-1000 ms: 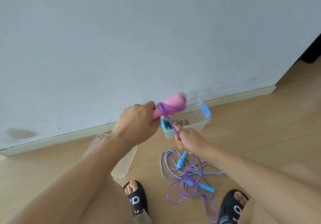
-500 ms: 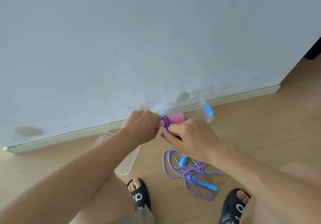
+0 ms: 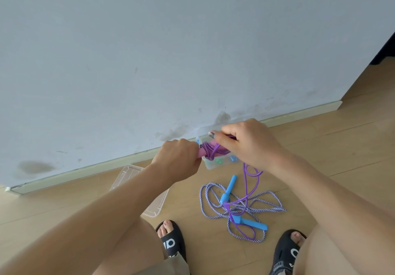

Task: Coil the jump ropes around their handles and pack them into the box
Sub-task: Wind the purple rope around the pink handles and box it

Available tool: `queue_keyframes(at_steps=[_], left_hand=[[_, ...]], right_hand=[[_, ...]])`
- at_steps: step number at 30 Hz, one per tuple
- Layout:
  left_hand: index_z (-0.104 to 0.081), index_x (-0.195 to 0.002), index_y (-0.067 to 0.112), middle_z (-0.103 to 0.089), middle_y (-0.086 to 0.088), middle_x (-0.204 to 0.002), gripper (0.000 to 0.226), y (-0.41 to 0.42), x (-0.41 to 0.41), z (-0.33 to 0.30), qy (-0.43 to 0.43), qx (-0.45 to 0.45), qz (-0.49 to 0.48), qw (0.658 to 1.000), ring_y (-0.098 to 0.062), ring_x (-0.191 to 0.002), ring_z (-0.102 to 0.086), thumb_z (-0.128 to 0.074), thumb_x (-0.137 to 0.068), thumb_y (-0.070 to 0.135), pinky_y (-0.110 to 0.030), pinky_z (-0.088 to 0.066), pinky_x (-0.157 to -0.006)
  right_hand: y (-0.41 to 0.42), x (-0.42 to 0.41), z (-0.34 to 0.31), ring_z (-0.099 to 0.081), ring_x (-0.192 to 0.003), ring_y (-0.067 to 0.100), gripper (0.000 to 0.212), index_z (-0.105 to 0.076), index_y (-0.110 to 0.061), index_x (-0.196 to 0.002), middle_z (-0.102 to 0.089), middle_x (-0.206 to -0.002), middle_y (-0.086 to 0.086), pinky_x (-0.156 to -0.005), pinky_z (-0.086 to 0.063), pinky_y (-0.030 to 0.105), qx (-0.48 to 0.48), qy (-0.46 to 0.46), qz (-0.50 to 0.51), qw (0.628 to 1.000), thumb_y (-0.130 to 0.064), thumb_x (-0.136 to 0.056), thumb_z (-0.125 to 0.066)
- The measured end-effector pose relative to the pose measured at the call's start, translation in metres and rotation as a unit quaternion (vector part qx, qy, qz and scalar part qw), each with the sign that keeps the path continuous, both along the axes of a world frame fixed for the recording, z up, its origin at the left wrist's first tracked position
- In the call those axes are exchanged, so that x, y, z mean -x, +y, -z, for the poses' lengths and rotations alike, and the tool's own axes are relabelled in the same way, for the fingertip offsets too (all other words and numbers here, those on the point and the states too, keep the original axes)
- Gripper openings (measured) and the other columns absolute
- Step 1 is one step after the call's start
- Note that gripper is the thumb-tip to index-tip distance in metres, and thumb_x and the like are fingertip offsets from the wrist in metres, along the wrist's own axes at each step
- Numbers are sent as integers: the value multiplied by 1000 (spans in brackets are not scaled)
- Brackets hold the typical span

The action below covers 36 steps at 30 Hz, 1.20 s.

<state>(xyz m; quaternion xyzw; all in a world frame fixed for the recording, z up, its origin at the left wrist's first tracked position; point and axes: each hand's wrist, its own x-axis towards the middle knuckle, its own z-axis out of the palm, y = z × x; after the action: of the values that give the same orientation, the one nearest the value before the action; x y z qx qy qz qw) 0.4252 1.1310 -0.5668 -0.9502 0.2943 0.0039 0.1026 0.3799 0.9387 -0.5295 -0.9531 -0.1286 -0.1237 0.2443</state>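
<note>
My left hand (image 3: 178,159) grips the pink handles (image 3: 202,152) of a jump rope, held above the clear box (image 3: 213,164) by the wall. Several turns of purple rope (image 3: 210,149) lie wound around the handles. My right hand (image 3: 249,141) pinches that purple rope just past the coil. The loose rest of the rope (image 3: 249,180) hangs down to the floor. A second rope, striped purple and white (image 3: 213,206) with blue handles (image 3: 229,188), lies tangled on the floor under it.
The box's clear lid (image 3: 128,176) lies on the wooden floor to the left. My feet in black slippers (image 3: 171,240) stand at the bottom. Small coloured items sit inside the box. The wall and skirting board (image 3: 85,169) run close behind.
My right hand has swung from below the handles up and over them to the right, carrying the purple rope. Less loose rope lies on the floor.
</note>
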Motion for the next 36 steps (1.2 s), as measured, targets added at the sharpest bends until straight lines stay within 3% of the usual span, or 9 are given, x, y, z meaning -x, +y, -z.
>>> queue_keyframes(at_steps=[5,13,17,20,23,26,30,32,36], left_hand=[[-43,-81,17,-37,1,-64,24,-3,9,2,-2,-50,39,998,-28,-62,-47,-38,-98,32,-32,-36,-57],[-45,-76,17,-61,-2,-71,21,-6,28,-2,-28,-7,134,991,-29,-53,-42,-48,-92,29,-32,-36,-52],[-37,-62,17,-47,2,-48,36,-4,31,-7,-60,51,200,977,-27,-35,-33,-70,-69,31,-23,-31,-39],[-47,-61,17,-45,3,-46,25,-3,31,-11,-65,114,215,968,-26,-34,-40,-56,-73,37,-23,-35,-37],[-52,-63,18,-45,2,-47,28,-2,33,-14,-76,172,198,962,-28,-36,-39,-48,-76,43,-24,-34,-38],[-50,-64,22,-45,2,-47,27,-2,33,-19,-77,216,146,962,-30,-41,-41,-54,-76,45,-25,-31,-42],[-39,-64,24,-36,5,-49,32,1,16,-33,-48,272,17,961,-27,-52,-35,-59,-78,45,-28,-31,-50],[-48,-70,20,-48,4,-54,28,4,6,-35,-26,250,-37,967,-28,-56,-44,-58,-80,44,-30,-38,-54],[-46,-81,20,-53,3,-67,18,8,-4,-27,-27,133,-34,990,-28,-61,-47,-52,-85,36,-31,-36,-56]], right_hand=[[5,7,5,-24,-46,19,59,-28,-17,-54,-26,-45,1,-46,-19,29,30,22,-25,999,-50,-96,-54],[5,-21,10,-25,-49,16,62,-37,-12,-57,-28,-49,0,-47,-20,27,-10,90,-34,995,-60,-92,-55],[4,-34,23,-22,-48,13,67,-32,-12,-55,-25,-51,0,-48,-21,27,-101,212,-79,969,-65,-91,-51],[10,-33,30,-26,-46,12,65,-36,-15,-52,-29,-47,-4,-47,-25,22,-212,281,-74,933,-64,-93,-47],[20,-34,42,-29,-53,19,68,-39,-9,-56,-30,-53,5,-53,-29,26,-288,313,-53,903,-62,-97,-41],[31,-35,59,-34,-49,18,62,-39,-18,-56,-35,-51,-2,-60,-35,30,-341,346,33,873,-67,-92,-47],[46,-18,72,-38,-41,6,48,-36,-17,-60,-41,-47,-6,-42,-33,15,-333,365,88,865,-14,-108,-30],[61,-2,75,-31,-32,5,61,-34,-14,-52,-35,-37,-7,-38,-25,13,-367,360,90,853,-24,-110,-17],[75,17,75,-35,-39,10,62,-35,-13,-53,-36,-39,-3,-51,-30,26,-311,328,112,885,-40,-108,-22]])
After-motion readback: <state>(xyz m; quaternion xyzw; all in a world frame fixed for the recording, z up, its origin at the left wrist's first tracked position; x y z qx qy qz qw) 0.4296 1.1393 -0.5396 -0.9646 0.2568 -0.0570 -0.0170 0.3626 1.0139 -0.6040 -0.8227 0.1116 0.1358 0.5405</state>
